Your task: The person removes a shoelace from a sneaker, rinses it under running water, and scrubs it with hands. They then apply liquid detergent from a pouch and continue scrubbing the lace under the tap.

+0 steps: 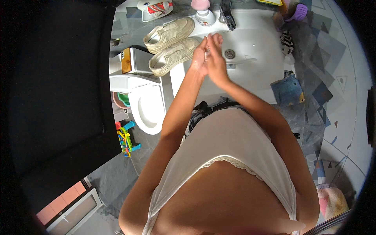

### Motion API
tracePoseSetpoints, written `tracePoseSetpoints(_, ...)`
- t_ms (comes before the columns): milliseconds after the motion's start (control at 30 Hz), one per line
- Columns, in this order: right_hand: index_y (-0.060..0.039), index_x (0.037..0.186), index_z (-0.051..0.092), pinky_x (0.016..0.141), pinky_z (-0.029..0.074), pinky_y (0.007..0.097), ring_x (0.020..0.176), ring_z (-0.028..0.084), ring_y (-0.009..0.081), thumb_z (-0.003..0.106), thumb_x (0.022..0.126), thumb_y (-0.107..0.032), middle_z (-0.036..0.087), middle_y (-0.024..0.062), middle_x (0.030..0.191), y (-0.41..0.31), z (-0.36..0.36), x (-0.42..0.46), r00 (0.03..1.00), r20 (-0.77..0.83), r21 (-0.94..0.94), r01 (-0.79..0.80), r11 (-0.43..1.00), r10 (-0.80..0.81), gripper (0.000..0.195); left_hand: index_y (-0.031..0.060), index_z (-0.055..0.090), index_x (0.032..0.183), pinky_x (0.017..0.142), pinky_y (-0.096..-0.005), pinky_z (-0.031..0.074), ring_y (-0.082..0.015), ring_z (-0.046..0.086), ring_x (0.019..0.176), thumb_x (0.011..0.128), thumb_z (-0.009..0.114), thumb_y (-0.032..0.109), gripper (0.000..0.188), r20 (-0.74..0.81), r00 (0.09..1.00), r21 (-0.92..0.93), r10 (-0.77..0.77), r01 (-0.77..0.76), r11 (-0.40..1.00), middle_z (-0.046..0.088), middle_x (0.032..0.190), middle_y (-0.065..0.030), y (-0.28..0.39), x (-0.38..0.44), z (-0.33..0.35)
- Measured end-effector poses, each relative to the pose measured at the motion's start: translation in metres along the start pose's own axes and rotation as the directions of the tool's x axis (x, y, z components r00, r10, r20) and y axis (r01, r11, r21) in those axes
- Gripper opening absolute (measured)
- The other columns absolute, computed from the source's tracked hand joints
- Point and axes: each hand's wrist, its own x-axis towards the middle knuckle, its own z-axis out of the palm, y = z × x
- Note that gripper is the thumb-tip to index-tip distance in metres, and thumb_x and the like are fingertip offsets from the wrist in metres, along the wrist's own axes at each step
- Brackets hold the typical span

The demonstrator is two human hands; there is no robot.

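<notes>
My left hand and my right hand are pressed together over the left part of a white washbasin. Wet white foam shows between the palms, and the right hand covers part of the left. No tool is visible in either hand, though the space between the palms is mostly hidden. Beside the right hand, a white long-handled brush lies in the basin below the metal drain. The dark faucet is above them. Two off-white sneakers sit left of my hands, the nearer close to my left wrist.
A white pump bottle with a pink top stands behind the basin. On the right rim are a denim piece and a black-and-white cloth. Left are a toilet, a phone on its tank, and a colourful plastic toy.
</notes>
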Motion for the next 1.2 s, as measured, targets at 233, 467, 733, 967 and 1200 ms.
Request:
tracePoseSetpoints(233, 0.0005, 0.133, 0.024, 0.105, 0.008, 0.0458, 0.131, 0.016, 0.0321, 0.039, 0.08, -0.005, 0.028, 0.0195, 0.137, 0.015, -0.013, 0.036, 0.991, -0.085, -0.174, 0.09, 0.981, -0.106, 0.056, 0.0019, 0.035, 0.127, 0.095, -0.0334, 0.037, -0.0221, 0.045, 0.112, 0.094, 0.03, 0.031, 0.045, 0.001, 0.992, 0.124, -0.125, 0.124, 0.985, 0.045, 0.123, -0.0117, -0.004, -0.015, 0.012)
tracePoseSetpoints(467, -0.0025, 0.137, 0.018, 0.106, 0.004, 0.0392, 0.133, 0.009, 0.0315, 0.037, 0.084, -0.007, 0.018, 0.0215, 0.14, -0.026, 0.001, -0.004, 0.994, 0.043, -0.008, 0.099, 0.995, -0.099, 0.056, 0.0043, 0.033, 0.13, 0.097, -0.0292, 0.032, -0.0185, 0.033, 0.122, 0.094, 0.027, 0.034, 0.047, 0.061, 0.998, 0.05, 0.031, -0.034, 0.998, 0.038, 0.13, -0.0087, -0.005, -0.004, -0.002)
tracePoseSetpoints(733, -0.0026, 0.136, 0.019, 0.105, 0.012, 0.0414, 0.131, 0.014, 0.0338, 0.039, 0.081, -0.003, 0.02, 0.0217, 0.139, 0.008, -0.009, 0.013, 0.999, 0.035, -0.015, 0.003, 1.0, -0.002, 0.058, 0.007, 0.042, 0.122, 0.094, -0.0324, 0.037, -0.0186, 0.045, 0.111, 0.094, 0.028, 0.034, 0.041, 0.057, 0.997, -0.082, -0.046, 0.051, 0.995, 0.051, 0.115, -0.0057, -0.005, -0.01, 0.01)
tracePoseSetpoints(967, 0.0013, 0.134, 0.021, 0.106, 0.01, 0.0421, 0.131, 0.015, 0.0347, 0.039, 0.087, -0.014, 0.02, 0.0275, 0.137, 0.028, -0.014, 0.03, 0.995, -0.041, -0.126, -0.099, 0.987, 0.095, 0.052, 0.0063, 0.04, 0.125, 0.094, -0.0311, 0.037, -0.0191, 0.047, 0.108, 0.094, 0.031, 0.027, 0.038, 0.041, 0.997, -0.06, -0.066, 0.068, 0.996, 0.049, 0.119, -0.0061, -0.029, -0.012, 0.006)
tracePoseSetpoints(1200, -0.0008, 0.134, 0.023, 0.106, 0.009, 0.0387, 0.132, 0.013, 0.033, 0.036, 0.089, -0.016, 0.02, 0.0211, 0.14, 0.014, 0.004, -0.004, 0.985, 0.044, 0.003, -0.166, 0.986, 0.166, 0.05, 0.0059, 0.033, 0.13, 0.098, -0.0301, 0.031, -0.0189, 0.04, 0.116, 0.094, 0.026, 0.028, 0.043, -0.073, 0.993, 0.057, 0.089, -0.085, 0.995, 0.043, 0.127, -0.0053, -0.029, 0.004, -0.008)
